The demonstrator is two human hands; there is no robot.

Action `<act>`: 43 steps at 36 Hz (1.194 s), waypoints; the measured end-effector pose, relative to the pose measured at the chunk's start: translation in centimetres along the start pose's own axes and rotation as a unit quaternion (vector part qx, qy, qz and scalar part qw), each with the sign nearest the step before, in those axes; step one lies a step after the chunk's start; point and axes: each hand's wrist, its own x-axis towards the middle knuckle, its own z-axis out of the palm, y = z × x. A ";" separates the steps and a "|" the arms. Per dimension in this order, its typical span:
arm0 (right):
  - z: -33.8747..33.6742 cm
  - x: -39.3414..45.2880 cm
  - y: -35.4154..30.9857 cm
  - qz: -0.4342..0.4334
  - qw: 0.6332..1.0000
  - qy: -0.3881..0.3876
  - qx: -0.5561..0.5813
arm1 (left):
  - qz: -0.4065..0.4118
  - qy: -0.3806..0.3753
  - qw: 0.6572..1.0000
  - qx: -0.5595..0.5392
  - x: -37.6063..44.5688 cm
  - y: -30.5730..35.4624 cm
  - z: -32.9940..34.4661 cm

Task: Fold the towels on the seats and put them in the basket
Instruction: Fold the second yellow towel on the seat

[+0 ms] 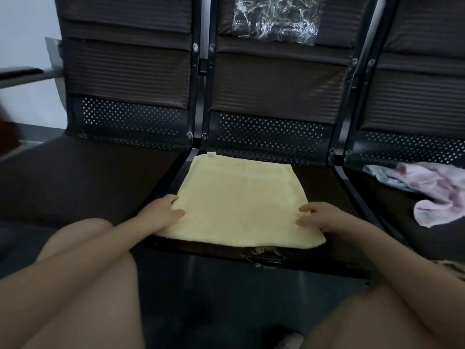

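Yellow towel (239, 202) laid flat on the middle seat (314, 177), partly folded, both hands at its near edge.

The left hand (161, 210) grips the near-left edge, thumb on top and fingers seemingly tucked under. The right hand (324, 217) rests on the near-right part with fingers bent; whether it pinches the cloth cannot be told. The near edge overhangs the seat front, so in my judgement an uneven lift could drag the towel off or skew the fold. A pink towel (437, 195) and a pale blue one (382, 175) lie crumpled on the right seat (392, 210), unfolded. A clear plastic bag (274, 18) sits against the backrest. No basket is in view.
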 end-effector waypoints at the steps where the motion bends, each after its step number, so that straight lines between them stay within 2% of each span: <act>1: 0.2 -0.5 0.2 -0.019 1.000 0.017 0.014 | 0.003 0.010 1.000 -0.009 -0.2 0.0 0.0; 3: 0.4 -1.3 0.6 -0.046 0.997 0.041 0.036 | 0.008 0.023 0.999 -0.026 -0.7 0.0 0.1; 5: 0.6 -2.3 0.8 -0.055 0.997 0.031 0.040 | 0.015 0.029 0.999 -0.040 -1.1 0.0 0.0; 9: 0.7 -3.7 1.7 -0.046 0.999 -0.004 0.011 | 0.019 0.041 0.996 -0.082 -1.8 -0.2 -0.9; 13: 0.2 -4.2 2.5 -0.053 0.998 0.023 -0.019 | 0.028 0.046 0.995 -0.086 -2.6 -0.9 -1.3; 15: 0.0 -4.5 2.8 -0.056 0.998 0.025 -0.020 | 0.035 0.039 0.997 -0.061 -3.2 -1.2 -1.2; 18: 0.2 -5.0 3.2 -0.057 0.996 0.009 -0.065 | 0.060 0.027 0.997 0.035 -4.1 -1.5 -0.5; 20: 0.5 -5.1 3.4 -0.066 0.989 0.009 -0.130 | 0.076 0.036 0.990 0.112 -4.9 -1.5 0.0; 23: 0.6 -5.0 3.6 -0.079 0.982 0.034 -0.166 | 0.097 0.071 0.973 0.198 -5.8 -1.2 0.5; 26: 0.4 -5.1 3.5 -0.075 0.977 0.044 -0.197 | 0.080 0.103 0.966 0.223 -6.4 -1.0 0.5; 28: 0.4 -5.3 3.2 -0.080 0.970 0.050 -0.223 | 0.064 0.098 0.968 0.221 -6.5 -1.0 0.5; 32: 1.4 -5.2 2.1 -0.150 0.959 0.066 -0.233 | 0.060 0.105 0.970 0.213 -6.3 -1.0 0.6; 36: 2.8 -4.5 0.9 -0.247 0.932 0.059 -0.260 | 0.135 0.148 0.958 0.206 -5.7 -0.6 0.6; 43: 3.7 -2.9 -0.6 -0.319 0.909 0.012 -0.267 | 0.318 0.093 0.942 0.058 -5.8 1.1 2.7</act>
